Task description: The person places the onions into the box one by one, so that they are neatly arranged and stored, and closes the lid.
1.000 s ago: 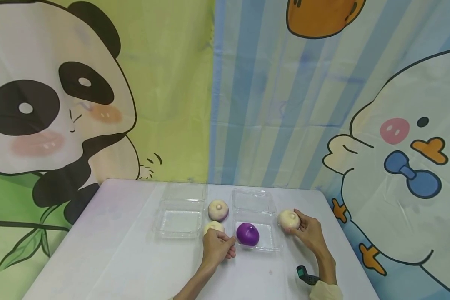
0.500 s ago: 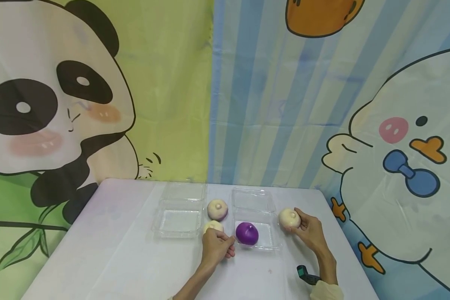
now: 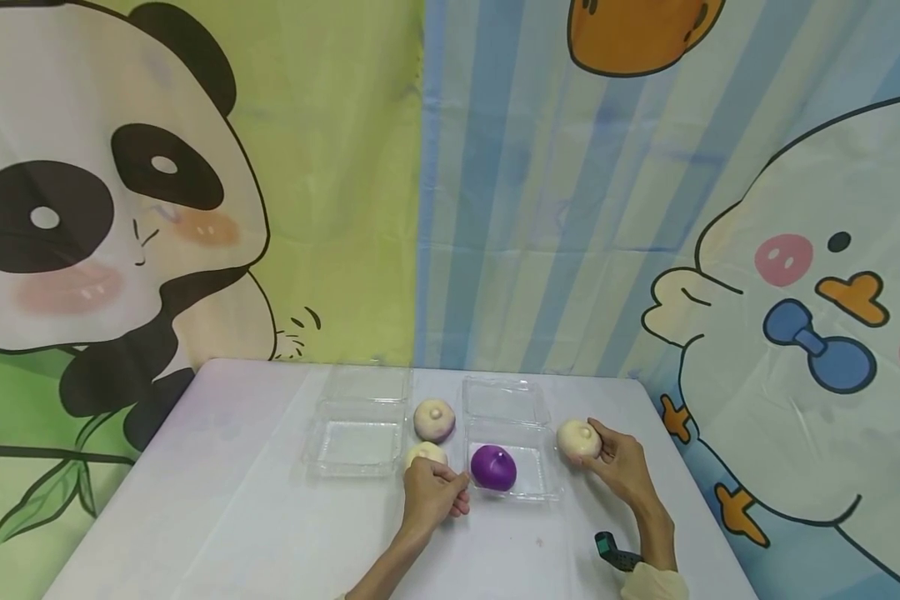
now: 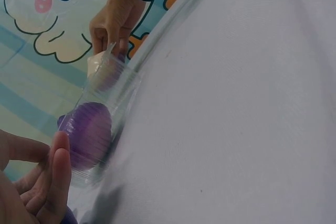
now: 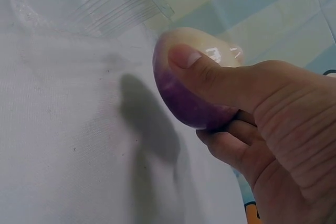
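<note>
My right hand [image 3: 622, 467] holds a glossy turnip [image 3: 579, 439], cream on top and purple below, just right of the right clear plastic box [image 3: 536, 475]. Thumb and fingers grip its sides in the right wrist view, and its shadow [image 5: 149, 116] lies apart on the table. My left hand [image 3: 431, 496] pinches at the left edge of that box; the exact contact is small and partly hidden. Inside the box lies a round, deep purple vegetable with a pointed tip [image 3: 493, 467]. Behind my left hand, a cream turnip [image 3: 427, 452] is partly covered.
Another cream and purple turnip [image 3: 434, 420] sits between the two boxes. A second clear box [image 3: 360, 442] stands at the left with its lid folded back. The white table [image 3: 255, 517] ends at a cartoon curtain [image 3: 487, 208]. A black device [image 3: 615, 552] is on my right wrist.
</note>
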The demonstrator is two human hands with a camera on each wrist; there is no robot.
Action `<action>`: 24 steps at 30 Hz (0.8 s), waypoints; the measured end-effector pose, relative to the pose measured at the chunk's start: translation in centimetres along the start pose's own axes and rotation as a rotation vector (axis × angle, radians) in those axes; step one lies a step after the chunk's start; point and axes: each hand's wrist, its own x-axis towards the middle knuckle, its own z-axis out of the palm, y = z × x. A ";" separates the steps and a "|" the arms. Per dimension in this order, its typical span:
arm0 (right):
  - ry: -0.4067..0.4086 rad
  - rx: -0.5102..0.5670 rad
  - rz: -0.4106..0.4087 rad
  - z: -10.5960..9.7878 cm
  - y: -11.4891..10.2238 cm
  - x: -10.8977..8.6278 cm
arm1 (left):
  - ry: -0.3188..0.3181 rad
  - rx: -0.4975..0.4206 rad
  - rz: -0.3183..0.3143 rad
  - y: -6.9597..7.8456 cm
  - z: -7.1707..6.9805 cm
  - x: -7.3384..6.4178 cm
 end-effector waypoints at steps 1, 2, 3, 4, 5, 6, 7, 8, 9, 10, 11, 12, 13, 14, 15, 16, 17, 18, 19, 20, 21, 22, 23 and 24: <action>-0.001 0.000 0.000 0.0 0.0 0.0 | 0.001 -0.002 -0.002 0.0 0.0 0.0; -0.002 -0.001 0.000 0.0 0.0 0.0 | 0.001 -0.004 -0.002 0.0 0.0 0.0; -0.002 -0.002 0.000 0.0 0.1 0.0 | 0.002 -0.005 -0.003 0.0 0.0 0.0; -0.002 -0.001 -0.001 0.0 0.0 0.0 | 0.002 -0.005 -0.002 0.0 0.0 -0.1; -0.002 -0.001 -0.001 0.0 0.0 0.0 | 0.003 -0.006 -0.001 0.0 0.0 -0.1; -0.002 -0.001 0.000 -0.1 0.0 0.1 | 0.003 -0.006 0.003 0.0 0.0 -0.1; -0.003 -0.002 -0.001 -0.1 0.0 0.1 | 0.004 -0.005 0.002 0.1 0.0 -0.1; -0.003 -0.003 -0.003 -0.1 0.0 0.0 | 0.004 -0.005 0.001 0.1 0.0 -0.1; -0.004 -0.008 -0.006 -0.2 0.0 0.0 | 0.004 -0.004 -0.002 0.1 0.0 -0.1; -0.005 -0.011 -0.009 -0.2 -0.1 0.0 | 0.004 0.000 -0.005 0.1 0.0 -0.1; -0.005 -0.013 -0.013 -0.3 -0.1 -0.1 | 0.004 0.003 -0.008 0.1 0.0 -0.1; -0.004 -0.014 -0.016 -0.4 -0.1 -0.1 | 0.004 0.006 -0.009 0.1 0.0 -0.1; -0.004 -0.013 -0.018 -0.4 -0.2 -0.1 | 0.005 0.008 -0.014 0.1 0.1 -0.1; -0.003 -0.012 -0.019 -0.4 -0.2 -0.1 | 0.004 0.008 -0.011 0.1 0.1 -0.1; -0.003 -0.011 -0.021 -0.5 -0.2 -0.1 | 0.004 0.011 -0.011 0.1 0.1 -0.1; -0.003 -0.006 -0.020 -0.5 -0.2 -0.1 | 0.004 0.011 -0.009 0.1 0.1 -0.1; -0.002 -0.003 -0.019 -0.6 -0.2 -0.1 | 0.004 0.011 -0.009 0.1 0.1 -0.1; -0.002 -0.002 -0.016 -0.6 -0.1 -0.2 | 0.004 0.010 -0.008 0.2 0.1 -0.1; -0.001 -0.001 -0.014 -0.6 -0.2 -0.2 | 0.005 0.011 -0.009 0.2 0.1 -0.1; 0.000 0.000 -0.012 -0.7 -0.2 -0.2 | 0.005 0.010 -0.009 0.2 0.1 -0.1; 0.000 0.000 -0.011 -0.7 -0.2 -0.3 | 0.006 0.009 -0.011 0.2 0.1 -0.2; -0.002 -0.001 -0.010 -0.7 -0.2 -0.3 | 0.006 0.008 -0.005 0.1 0.1 -0.2; -0.002 -0.003 -0.010 -0.7 -0.3 -0.4 | 0.006 0.006 -0.007 0.1 0.1 -0.2; -0.003 -0.003 -0.010 -0.8 -0.3 -0.4 | 0.006 0.004 -0.005 0.1 0.1 -0.2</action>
